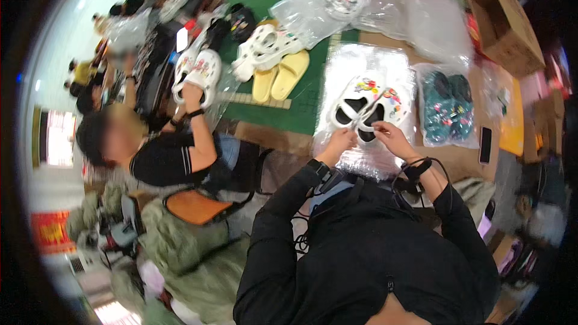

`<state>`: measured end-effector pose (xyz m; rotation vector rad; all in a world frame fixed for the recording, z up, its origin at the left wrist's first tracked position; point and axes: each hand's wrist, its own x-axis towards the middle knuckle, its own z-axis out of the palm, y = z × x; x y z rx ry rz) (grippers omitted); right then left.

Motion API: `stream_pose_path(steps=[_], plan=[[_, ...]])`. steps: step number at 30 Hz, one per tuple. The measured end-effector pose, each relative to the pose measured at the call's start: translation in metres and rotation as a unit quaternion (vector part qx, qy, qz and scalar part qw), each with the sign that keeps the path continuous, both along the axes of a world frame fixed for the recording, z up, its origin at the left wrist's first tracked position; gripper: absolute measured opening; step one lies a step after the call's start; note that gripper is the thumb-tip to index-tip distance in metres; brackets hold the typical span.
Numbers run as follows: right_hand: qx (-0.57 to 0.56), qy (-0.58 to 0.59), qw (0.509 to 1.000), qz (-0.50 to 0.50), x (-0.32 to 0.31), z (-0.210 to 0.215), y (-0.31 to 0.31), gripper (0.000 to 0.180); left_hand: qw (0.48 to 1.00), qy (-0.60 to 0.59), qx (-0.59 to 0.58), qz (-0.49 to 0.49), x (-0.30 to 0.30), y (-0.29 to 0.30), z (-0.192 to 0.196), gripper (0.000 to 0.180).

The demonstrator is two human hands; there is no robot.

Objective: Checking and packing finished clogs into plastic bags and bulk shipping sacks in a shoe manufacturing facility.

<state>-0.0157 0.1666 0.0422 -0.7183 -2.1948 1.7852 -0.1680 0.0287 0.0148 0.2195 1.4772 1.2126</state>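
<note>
The person's left hand has its fingers bunched at the heel end of a pair of white clogs, and the right hand reaches in beside it with curled fingers, its tips at the heel of the right-hand shoe; whether either is pinching a strap or only touching it, I cannot tell. The two clogs lie side by side, toes pointing away from the person, on shiny clear plastic at the near edge of the table. They look like moulded foam, so I would judge them very light, springy rather than stiff, and hard to damage; the coloured charms on the toes seem the weak point, liable to catch or pop out under a careless grip. The heel straps or the thick sole edge should give the surest hold, while the glossy plastic underneath probably slides and crinkles easily. Just to the right lies a bagged teal pair, with a dark phone beside it near the table's edge. To the left, on the green mat, sit yellow slides and chunky white clogs, and across the table someone else's hands hold another white clog over clear plastic
</note>
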Motion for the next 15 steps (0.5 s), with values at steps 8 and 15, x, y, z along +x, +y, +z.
stream_pose_path(steps=[8,15], plan=[[0.366,-0.036,0.93,0.015,-0.051,-0.006,-0.01,0.038,0.813,0.533,-0.048,-0.228,0.018,-0.046,-0.036,0.041],[0.261,-0.198,0.945,-0.022,-0.076,0.01,-0.009,0.043,0.742,0.6,-0.031,-0.297,0.018,-0.046,-0.05,0.048]])
